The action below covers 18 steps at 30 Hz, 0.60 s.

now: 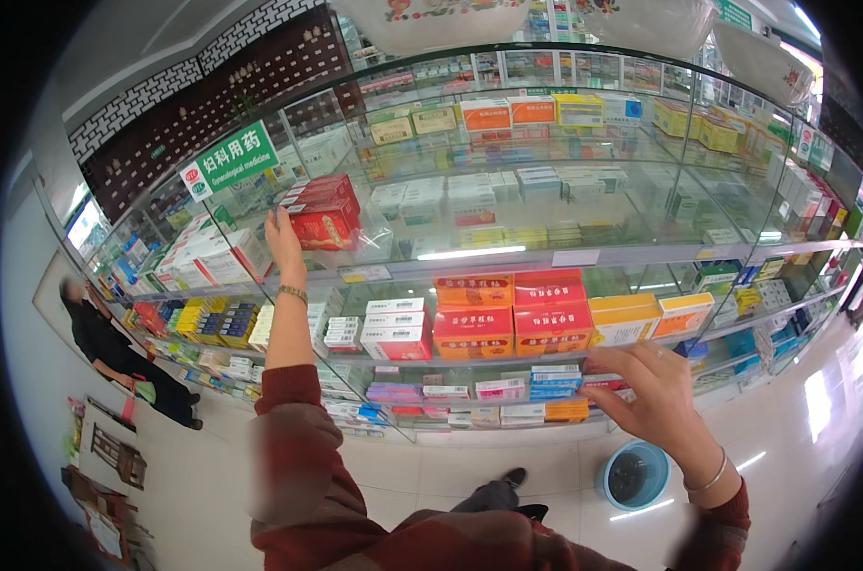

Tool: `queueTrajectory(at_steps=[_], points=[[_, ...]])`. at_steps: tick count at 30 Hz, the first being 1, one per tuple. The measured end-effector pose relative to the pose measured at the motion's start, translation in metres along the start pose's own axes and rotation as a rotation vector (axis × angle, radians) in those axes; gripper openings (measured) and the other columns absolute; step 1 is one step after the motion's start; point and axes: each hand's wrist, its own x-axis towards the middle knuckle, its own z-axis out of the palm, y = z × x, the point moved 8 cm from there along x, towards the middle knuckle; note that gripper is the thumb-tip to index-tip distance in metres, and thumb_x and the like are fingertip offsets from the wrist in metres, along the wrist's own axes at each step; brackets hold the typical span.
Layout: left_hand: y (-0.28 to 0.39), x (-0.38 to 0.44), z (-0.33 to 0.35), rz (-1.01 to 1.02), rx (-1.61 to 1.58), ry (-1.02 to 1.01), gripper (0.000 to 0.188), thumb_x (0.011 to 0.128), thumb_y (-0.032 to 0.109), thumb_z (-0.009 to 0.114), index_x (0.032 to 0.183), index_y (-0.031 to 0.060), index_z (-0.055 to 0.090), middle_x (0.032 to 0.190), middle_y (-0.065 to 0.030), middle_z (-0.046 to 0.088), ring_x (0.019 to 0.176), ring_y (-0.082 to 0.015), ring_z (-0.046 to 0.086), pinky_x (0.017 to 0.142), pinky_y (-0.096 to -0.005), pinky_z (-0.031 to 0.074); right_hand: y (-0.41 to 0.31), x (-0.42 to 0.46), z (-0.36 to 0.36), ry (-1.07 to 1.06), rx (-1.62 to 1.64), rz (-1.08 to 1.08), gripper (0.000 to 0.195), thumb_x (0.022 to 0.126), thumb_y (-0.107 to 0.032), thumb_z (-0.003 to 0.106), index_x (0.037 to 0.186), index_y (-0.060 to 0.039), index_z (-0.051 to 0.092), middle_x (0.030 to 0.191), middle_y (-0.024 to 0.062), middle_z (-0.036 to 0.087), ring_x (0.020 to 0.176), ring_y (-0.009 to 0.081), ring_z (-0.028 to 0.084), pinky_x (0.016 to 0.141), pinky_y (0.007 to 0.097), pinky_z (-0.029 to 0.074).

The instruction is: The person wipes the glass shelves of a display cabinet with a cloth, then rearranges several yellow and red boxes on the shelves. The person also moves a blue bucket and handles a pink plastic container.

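Glass display shelves full of medicine boxes stand before me. My left hand (282, 232) reaches up to the upper shelf, against the left side of a stack of red medicine boxes (324, 221); its fingertips are partly hidden, so a grip cannot be made out. Right of that stack lies crumpled clear plastic wrap (374, 241). My right hand (642, 385) is raised in front of the lower shelves with thumb and fingers apart, nothing seen between them. Near it are yellow and white boxes (623, 319), red-orange boxes (553, 327) and small blue and white boxes (554, 382).
A glass shelf edge (474, 265) runs across in front of me. A green sign (239, 158) stands at the upper left. On the floor at the right is a blue bucket (633, 475). Another person (110, 342) in dark clothes is at the far left, near wooden chairs (117, 457).
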Motion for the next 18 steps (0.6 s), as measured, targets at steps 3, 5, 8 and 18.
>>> queueTrajectory(at_steps=[3, 5, 8, 18], points=[[0.003, -0.002, 0.001, -0.108, -0.189, -0.050, 0.070, 0.099, 0.048, 0.046, 0.148, -0.0007, 0.035, 0.155, -0.0137, 0.032, 0.139, -0.0267, 0.037, 0.111, -0.0369, 0.032, -0.009, 0.016, 0.016, -0.103, 0.109, 0.078, 0.059, 0.073, -0.025, 0.082, 0.125, -0.0087, 0.059, 0.108, 0.0103, 0.065, 0.091, 0.0295, 0.063, 0.074, 0.0387, 0.052], [0.011, -0.007, 0.005, -0.189, -0.272, -0.040, 0.068, 0.101, 0.048, 0.043, 0.149, 0.0007, 0.032, 0.154, -0.0138, 0.034, 0.139, -0.0247, 0.037, 0.111, -0.0357, 0.032, -0.014, 0.030, 0.027, -0.114, 0.188, 0.120, 0.071, 0.073, -0.027, 0.084, 0.133, -0.0081, 0.052, 0.121, 0.0131, 0.062, 0.103, 0.0331, 0.061, 0.084, 0.0409, 0.051], [0.007, 0.015, -0.008, -0.254, -0.366, -0.058, 0.071, 0.100, 0.051, 0.043, 0.150, 0.0019, 0.031, 0.151, -0.0137, 0.038, 0.137, -0.0235, 0.040, 0.111, -0.0351, 0.032, -0.031, 0.071, 0.053, -0.106, 0.332, 0.028, 0.091, 0.070, -0.032, 0.086, 0.144, -0.0074, 0.040, 0.137, 0.0174, 0.052, 0.121, 0.0359, 0.052, 0.101, 0.0423, 0.044], [0.003, 0.035, 0.016, -0.441, -0.523, -0.277, 0.081, 0.093, 0.065, 0.050, 0.143, 0.0018, 0.041, 0.136, -0.0118, 0.054, 0.124, -0.0224, 0.052, 0.106, -0.0364, 0.038, -0.033, 0.275, 0.245, -0.286, 0.606, 0.033, 0.139, 0.060, -0.052, 0.089, 0.156, -0.0062, -0.001, 0.159, 0.0289, 0.006, 0.148, 0.0413, 0.008, 0.120, 0.0470, 0.018]])
